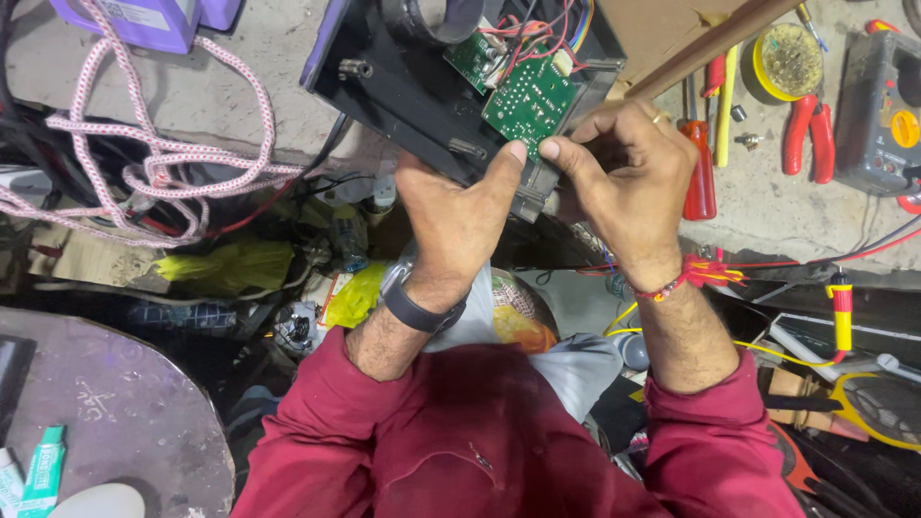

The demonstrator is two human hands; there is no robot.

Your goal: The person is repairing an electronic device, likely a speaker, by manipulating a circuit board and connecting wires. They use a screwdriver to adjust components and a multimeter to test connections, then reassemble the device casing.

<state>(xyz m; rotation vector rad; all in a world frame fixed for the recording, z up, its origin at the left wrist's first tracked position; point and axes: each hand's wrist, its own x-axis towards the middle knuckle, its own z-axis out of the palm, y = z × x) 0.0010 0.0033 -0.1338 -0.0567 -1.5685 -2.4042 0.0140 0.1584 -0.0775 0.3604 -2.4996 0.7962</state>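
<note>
Hands met at the near edge of a black case [403, 91] in the head view, the only view there was. The case lay tilted on the bench [240, 67], open side up, with a green board [531, 96] seated in it and a bundle of red, white and blue wires [537, 34] running off the board's far end. The left hand [459, 216] was closed on the case's near rim, its thumb pressed against the near corner of the board. The right hand [628, 187] was closed too, thumb tip touching the left thumb at that same corner, fingers curled out of sight behind the case.

By my judgement the case was stiff, light plastic, safe to grip by its rim. The board looked thin, rigid and fragile: best held by its bare edges, never by the soldered parts or wires, which could tear loose if tugged.

Right of the case lay a red screwdriver [699, 168], red pliers [806, 129] and a grey meter [878, 110]. Left of it a pink-and-white cord [173, 153] lay looped.
</note>
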